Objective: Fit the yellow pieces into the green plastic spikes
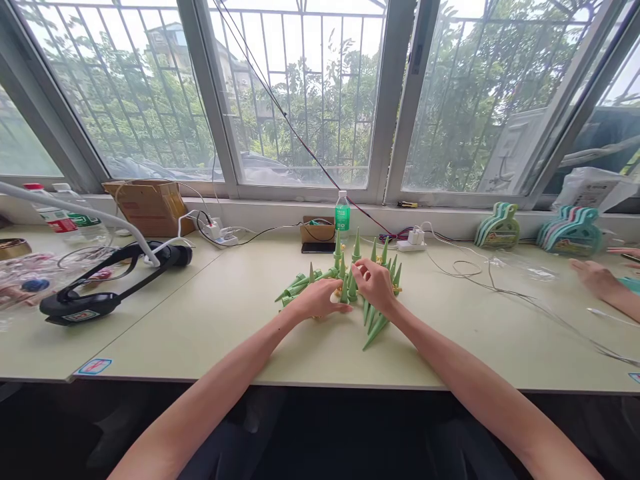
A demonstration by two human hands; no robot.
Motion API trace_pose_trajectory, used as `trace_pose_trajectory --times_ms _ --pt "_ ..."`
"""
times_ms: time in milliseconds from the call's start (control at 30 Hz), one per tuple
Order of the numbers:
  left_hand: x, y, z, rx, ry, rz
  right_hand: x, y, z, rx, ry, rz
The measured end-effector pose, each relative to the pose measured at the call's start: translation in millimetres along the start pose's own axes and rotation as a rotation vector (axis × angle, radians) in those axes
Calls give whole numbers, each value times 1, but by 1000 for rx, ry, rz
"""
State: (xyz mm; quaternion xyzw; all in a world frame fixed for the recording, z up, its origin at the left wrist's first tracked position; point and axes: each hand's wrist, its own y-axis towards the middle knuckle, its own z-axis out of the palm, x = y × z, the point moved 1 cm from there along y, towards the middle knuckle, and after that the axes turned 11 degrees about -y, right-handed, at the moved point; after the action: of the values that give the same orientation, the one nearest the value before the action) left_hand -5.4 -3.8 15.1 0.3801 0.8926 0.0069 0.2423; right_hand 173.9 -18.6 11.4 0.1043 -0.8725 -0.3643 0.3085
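Several green plastic cone-shaped spikes (375, 335) stand and lie in a cluster on the table, some with small yellow parts at their bases. My left hand (320, 299) reaches in from the left, its thumb and fingers around the lower part of one upright green spike (345, 288). Close beside it, my right hand (375, 285) has its fingers bent and pinched together among the upright spikes. What lies between those fingertips is hidden. To the left of my left hand, more green spikes (295, 287) lie on their sides.
A green-labelled bottle (343, 215) and a small cardboard box (318, 231) stand behind the cluster. At left are a black headset (85, 303) and a carton (147, 208). Cables (493, 288) cross the right side, near green hangers (499, 227) and another person's hand (595, 279).
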Motion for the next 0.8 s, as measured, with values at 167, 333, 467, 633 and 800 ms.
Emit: trace_pose_trajectory --times_ms 167,333,467,633,800 --pt "0 1 1 -21 18 16 -2 1 2 22 6 -48" --pt "0 3 3 -15 -5 53 -1 1 1 -1 5 -61" --pt "-1 2 2 -23 14 56 0 1 -2 -58 13 -44" --pt "-3 1 -1 -20 22 52 1 2 -6 -155 8 -13" --pt "-1 2 0 -62 21 65 0 3 -8 -275 -13 -31"
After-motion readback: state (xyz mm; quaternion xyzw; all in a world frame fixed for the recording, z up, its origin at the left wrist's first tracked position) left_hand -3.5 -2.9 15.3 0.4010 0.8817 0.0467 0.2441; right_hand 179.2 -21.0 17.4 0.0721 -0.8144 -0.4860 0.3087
